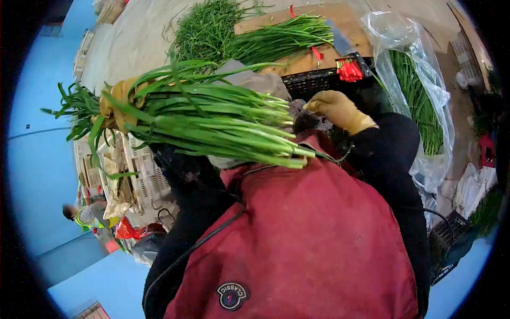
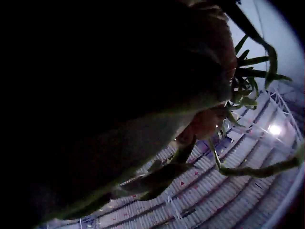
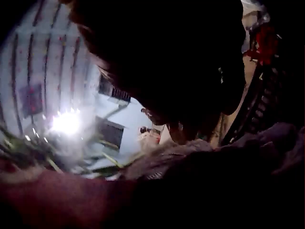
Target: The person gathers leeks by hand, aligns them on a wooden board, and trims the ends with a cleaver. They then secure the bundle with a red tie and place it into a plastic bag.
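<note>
A large bunch of flat green stalks with pale cut ends, like Chinese chives (image 1: 212,114), lies sideways above the lap in the head view. My gloved left hand (image 1: 118,105) grips it round the leafy end, and leaf tips stick out beyond the fingers. In the left wrist view the dark bunch fills most of the picture. My gloved right hand (image 1: 340,109) is bent over the lap, just right of the pale ends and apart from them. Its fingertips are close over dark grey cloth (image 1: 308,119); I cannot tell whether they pinch anything.
Ahead, a wooden board (image 1: 303,61) bears more green stalks (image 1: 287,38), a broad knife (image 1: 341,40) and red ties (image 1: 349,70) on a black crate (image 1: 311,82). Loose greens (image 1: 207,32) lie left of it. A clear plastic bag (image 1: 449,117) of stalks stands right; pale crates (image 1: 146,165) stand left.
</note>
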A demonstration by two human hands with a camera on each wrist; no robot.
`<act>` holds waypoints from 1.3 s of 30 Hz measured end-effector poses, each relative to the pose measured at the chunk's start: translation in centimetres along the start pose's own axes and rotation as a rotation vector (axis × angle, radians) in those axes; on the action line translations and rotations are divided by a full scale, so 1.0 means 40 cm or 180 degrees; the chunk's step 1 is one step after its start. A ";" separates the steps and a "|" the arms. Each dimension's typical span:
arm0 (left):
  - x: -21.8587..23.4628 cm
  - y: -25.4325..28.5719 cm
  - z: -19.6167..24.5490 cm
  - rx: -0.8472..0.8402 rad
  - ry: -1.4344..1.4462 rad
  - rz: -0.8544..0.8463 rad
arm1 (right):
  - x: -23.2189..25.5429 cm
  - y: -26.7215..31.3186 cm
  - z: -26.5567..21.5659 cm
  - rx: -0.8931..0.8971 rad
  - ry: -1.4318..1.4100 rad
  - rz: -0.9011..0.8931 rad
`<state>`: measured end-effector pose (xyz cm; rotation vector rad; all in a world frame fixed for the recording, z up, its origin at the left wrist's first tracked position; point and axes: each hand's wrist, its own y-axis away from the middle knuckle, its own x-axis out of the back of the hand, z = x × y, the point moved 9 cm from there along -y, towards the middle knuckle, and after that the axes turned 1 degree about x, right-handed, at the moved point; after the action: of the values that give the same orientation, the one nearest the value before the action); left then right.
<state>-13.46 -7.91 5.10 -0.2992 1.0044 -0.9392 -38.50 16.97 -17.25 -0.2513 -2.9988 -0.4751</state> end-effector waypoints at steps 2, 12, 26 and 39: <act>-0.002 -0.014 0.008 0.0101 0.0183 -0.0207 | -0.019 0.063 -0.078 0.0284 -0.1053 -0.0666; -0.038 -0.047 0.010 0.0473 0.0488 -0.0804 | -0.048 0.122 -0.068 -0.0188 -0.0355 -0.0261; -0.033 -0.015 -0.021 -0.0287 -0.0133 -0.0278 | -0.022 0.094 -0.250 0.0938 -0.0682 -0.0331; -0.018 0.010 -0.039 -0.0437 -0.0735 0.0835 | -0.036 -0.006 -0.124 0.0374 -0.0410 0.0319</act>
<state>-14.69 -6.82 4.44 -0.3720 0.8716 -0.5847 -36.78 15.00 -12.81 -0.4358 -3.1051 -0.2824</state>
